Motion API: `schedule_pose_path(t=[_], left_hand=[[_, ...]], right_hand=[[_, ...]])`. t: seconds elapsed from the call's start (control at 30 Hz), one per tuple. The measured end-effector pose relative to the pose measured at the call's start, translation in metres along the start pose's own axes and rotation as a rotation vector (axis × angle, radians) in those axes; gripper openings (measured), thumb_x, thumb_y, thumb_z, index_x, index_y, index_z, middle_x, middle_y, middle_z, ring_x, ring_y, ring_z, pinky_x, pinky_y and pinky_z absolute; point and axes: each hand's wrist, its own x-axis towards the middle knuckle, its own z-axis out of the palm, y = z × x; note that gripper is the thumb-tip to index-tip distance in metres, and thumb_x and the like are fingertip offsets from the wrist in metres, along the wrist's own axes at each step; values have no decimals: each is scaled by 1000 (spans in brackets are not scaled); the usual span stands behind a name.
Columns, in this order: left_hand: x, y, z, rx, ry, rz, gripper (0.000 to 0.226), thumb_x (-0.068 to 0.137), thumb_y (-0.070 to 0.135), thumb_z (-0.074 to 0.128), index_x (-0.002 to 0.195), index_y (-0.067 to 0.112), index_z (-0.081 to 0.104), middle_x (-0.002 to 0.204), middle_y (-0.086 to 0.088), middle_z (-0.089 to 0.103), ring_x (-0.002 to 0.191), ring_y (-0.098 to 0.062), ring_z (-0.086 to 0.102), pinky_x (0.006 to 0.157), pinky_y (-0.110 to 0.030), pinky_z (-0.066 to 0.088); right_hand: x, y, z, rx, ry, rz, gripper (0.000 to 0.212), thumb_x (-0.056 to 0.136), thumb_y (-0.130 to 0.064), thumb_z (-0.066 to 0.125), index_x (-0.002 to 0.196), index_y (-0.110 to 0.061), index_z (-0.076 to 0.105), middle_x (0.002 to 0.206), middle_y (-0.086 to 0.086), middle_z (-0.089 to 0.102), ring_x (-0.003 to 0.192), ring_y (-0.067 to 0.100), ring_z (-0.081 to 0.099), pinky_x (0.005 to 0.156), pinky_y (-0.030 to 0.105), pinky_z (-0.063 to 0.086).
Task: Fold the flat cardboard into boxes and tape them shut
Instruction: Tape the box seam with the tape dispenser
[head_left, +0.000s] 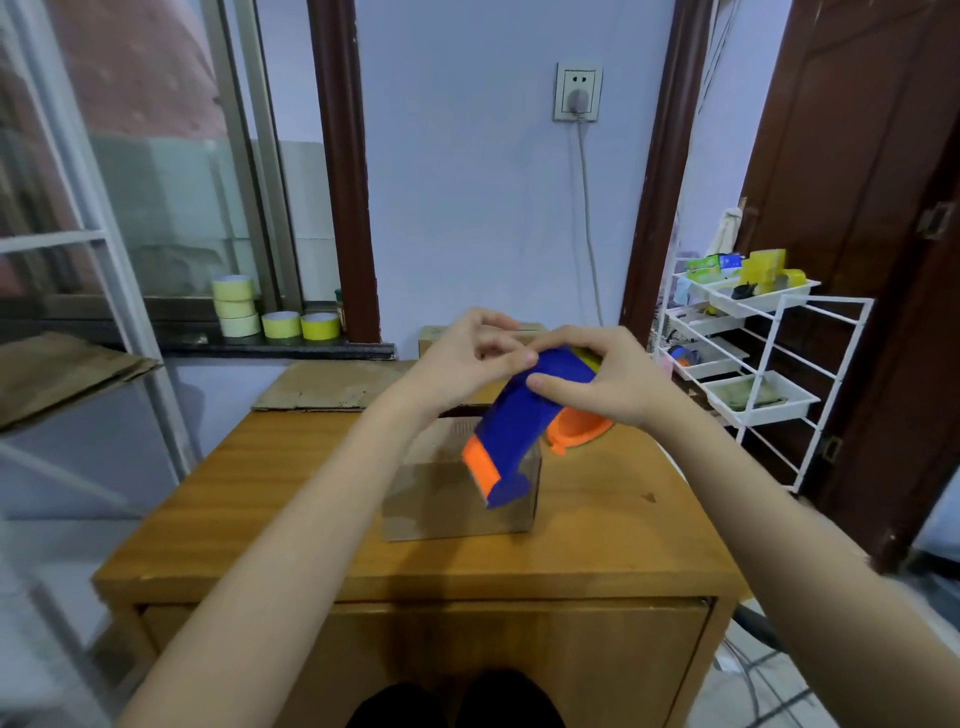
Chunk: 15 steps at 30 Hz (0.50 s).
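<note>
A blue and orange tape dispenser (519, 431) hangs tilted in the air above a small folded cardboard box (441, 499) that stands on the wooden table (291, 499). My right hand (597, 379) grips the dispenser's upper part from the right. My left hand (467, 348) is at the dispenser's top end with its fingers curled and thumb pinching there; what it pinches is too small to tell. Flat cardboard (322, 387) lies at the table's far edge. A second box (431, 335) shows behind my hands.
Several yellow tape rolls (280, 312) sit on the window sill at the left. More flat cardboard (57, 369) lies on a shelf at far left. A white wire rack (753, 364) with trays stands right of the table, beside a dark door.
</note>
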Motion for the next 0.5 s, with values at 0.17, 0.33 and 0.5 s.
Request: schedule_pose_path(t=[0.17,0.33,0.5], left_hand=[[-20,-7,-46,156,305,-122,21,99,29,48,111,13,56,100,0,66,92,-11,62,74,-20,49],[-43,-39,-40,-8,126,-384,41,100,40,40,120,9,56,99,-10,72,82,-17,70,66,-23,57],[-42,-51,-25,-465,214,-443,35,97,42,46,108,11,57,107,-18,68,97,-29,68,75,-35,58]], right_hand=[[-3,14,-8,175,299,67,20,71,-25,63,90,-30,68,86,-13,68,81,-3,63,73,14,47],[6,16,-7,250,415,99,31,78,-21,57,106,-16,68,89,-4,67,79,-3,61,72,11,45],[12,12,12,257,395,104,25,78,-20,57,100,-14,67,89,-7,66,77,-6,59,68,8,43]])
